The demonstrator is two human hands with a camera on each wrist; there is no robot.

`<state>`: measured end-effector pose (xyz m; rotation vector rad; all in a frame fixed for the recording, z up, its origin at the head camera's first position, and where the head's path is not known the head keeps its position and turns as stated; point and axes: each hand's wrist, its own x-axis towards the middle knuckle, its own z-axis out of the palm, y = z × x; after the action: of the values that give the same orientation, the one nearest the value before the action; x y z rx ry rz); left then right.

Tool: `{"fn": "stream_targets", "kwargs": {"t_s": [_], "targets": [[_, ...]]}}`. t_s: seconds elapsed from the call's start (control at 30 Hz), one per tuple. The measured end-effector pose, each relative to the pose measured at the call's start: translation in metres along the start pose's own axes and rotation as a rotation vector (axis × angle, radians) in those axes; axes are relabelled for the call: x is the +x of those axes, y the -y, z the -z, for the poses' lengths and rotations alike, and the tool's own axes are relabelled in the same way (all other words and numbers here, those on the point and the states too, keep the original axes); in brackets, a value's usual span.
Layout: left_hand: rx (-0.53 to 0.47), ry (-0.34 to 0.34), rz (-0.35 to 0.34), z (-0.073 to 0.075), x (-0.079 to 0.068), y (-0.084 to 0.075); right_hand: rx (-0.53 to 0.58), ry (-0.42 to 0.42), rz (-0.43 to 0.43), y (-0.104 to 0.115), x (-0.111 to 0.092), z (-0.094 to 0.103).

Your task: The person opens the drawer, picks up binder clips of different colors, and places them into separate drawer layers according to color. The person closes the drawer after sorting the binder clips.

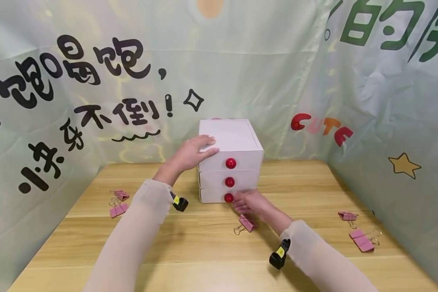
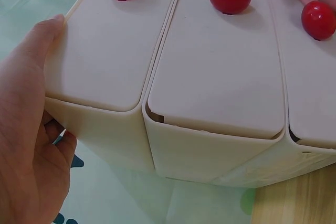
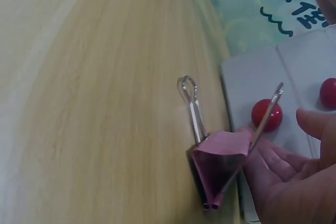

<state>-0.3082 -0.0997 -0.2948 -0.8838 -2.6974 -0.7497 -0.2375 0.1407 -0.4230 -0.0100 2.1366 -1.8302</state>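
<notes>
A white three-drawer box (image 1: 230,136) stands on the table, with a round red knob on each drawer front. My left hand (image 1: 191,153) rests on its upper left edge; the left wrist view shows the thumb (image 2: 44,38) along the top drawer's front edge. My right hand (image 1: 253,204) is beside the lowest red knob (image 1: 228,197). In the right wrist view its thumb and fingers (image 3: 275,161) are spread apart near that knob, not closed round it. A pink binder clip (image 1: 247,223) lies on the table just below the right hand.
Two pink binder clips (image 1: 119,210) lie on the left of the wooden table (image 1: 204,251), and two more clips (image 1: 362,240) on the right. A printed cloth (image 1: 241,73) hangs behind and at both sides. Small black cameras (image 1: 278,256) are strapped to both wrists.
</notes>
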Motion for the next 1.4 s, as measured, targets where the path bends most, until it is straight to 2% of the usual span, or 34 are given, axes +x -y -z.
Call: {"fn": "stream_targets", "kwargs": {"t_s": [0.2,0.93,1.4], "targets": [[0.002,0.0,-0.005,-0.001,0.0,0.0,0.031,0.018,-0.049,-0.005,0.007,-0.007],[0.007,0.005,0.009,0.001,0.0,-0.001,0.094,-0.011,-0.04,-0.009,0.013,-0.013],[0.006,0.008,0.027,0.0,0.002,-0.002,0.123,-0.071,-0.047,-0.012,0.016,-0.015]]}}
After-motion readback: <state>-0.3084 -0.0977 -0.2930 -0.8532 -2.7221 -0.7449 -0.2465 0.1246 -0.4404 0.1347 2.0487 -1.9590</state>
